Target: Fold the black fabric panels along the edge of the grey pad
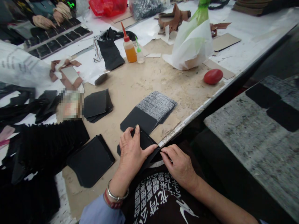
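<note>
My left hand lies on a black leather piece at the table's near edge, fingers curled over its top and thumb pressing its folded right edge. My right hand pinches that same edge from the right, fingertips meeting the left thumb. Just beyond lies a fanned stack of black pieces with grey glue-coated strips. More black pieces lie in a pile at my left and in another pile farther back.
An orange glue bottle and a small clear bottle stand mid-table. A red oval object lies near the right edge, by a white-and-green plastic bag. Another person's hands work at the far left over a board of black pieces.
</note>
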`<action>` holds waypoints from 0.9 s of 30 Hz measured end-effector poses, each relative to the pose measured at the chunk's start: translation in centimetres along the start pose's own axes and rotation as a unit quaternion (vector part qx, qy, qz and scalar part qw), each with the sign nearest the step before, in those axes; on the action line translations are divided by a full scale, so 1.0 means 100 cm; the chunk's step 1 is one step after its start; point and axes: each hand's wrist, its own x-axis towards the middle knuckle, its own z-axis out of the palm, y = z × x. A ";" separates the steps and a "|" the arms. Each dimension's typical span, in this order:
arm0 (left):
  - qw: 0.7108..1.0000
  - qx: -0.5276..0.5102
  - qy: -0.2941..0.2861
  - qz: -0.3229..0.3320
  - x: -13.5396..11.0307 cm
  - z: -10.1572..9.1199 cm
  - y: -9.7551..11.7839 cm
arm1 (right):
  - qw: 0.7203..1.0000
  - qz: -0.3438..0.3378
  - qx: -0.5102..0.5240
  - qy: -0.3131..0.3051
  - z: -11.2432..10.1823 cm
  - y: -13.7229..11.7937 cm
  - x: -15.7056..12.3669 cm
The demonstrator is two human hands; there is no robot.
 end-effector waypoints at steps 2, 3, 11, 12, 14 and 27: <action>1.000 0.002 0.000 0.000 -0.001 0.001 0.000 | 1.000 0.013 0.016 0.000 0.000 -0.001 0.000; 1.000 0.004 -0.001 0.000 -0.001 0.001 0.000 | 0.999 0.021 0.026 0.000 0.000 -0.001 0.000; 0.999 0.029 -0.017 -0.016 0.001 -0.002 0.006 | 0.997 0.054 0.056 -0.011 0.001 -0.003 -0.003; 0.999 0.030 -0.018 -0.020 0.001 -0.003 0.007 | 0.997 0.054 0.056 -0.009 0.001 -0.003 -0.004; 0.999 0.029 -0.019 -0.027 0.001 -0.003 0.009 | 0.997 0.057 0.058 -0.010 0.001 -0.003 -0.005; 0.999 0.014 -0.037 -0.037 -0.001 -0.008 0.010 | 0.996 0.067 0.056 -0.030 0.005 -0.006 -0.009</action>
